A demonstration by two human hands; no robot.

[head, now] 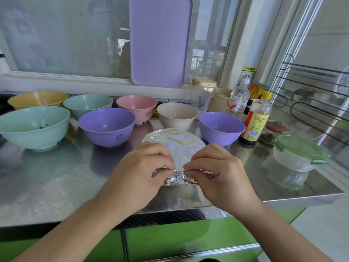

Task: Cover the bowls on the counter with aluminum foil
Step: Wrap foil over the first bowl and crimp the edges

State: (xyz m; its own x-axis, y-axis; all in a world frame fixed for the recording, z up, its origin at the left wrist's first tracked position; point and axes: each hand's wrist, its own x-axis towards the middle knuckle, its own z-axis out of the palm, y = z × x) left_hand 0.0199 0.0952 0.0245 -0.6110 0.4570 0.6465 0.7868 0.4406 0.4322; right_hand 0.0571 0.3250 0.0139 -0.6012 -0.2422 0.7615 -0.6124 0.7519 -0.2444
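Observation:
A bowl under a sheet of aluminum foil [174, 142] stands near the front of the steel counter [56, 178]. My left hand [143, 171] and my right hand [217, 173] both pinch the crumpled foil at the bowl's near rim, fingertips almost touching. Behind stand several bare bowls: a large mint bowl [34, 127], a yellow bowl [37, 99], a second mint bowl [87, 104], a purple bowl [106, 125], a pink bowl [137, 106], a beige bowl [177, 115] and another purple bowl [221, 127].
At the right stand a sauce bottle [255, 121], a water bottle [238, 99], a clear tub with a green lid [300, 152] and small jars. A purple tray [160, 40] leans on the window. The counter's front edge runs just under my wrists.

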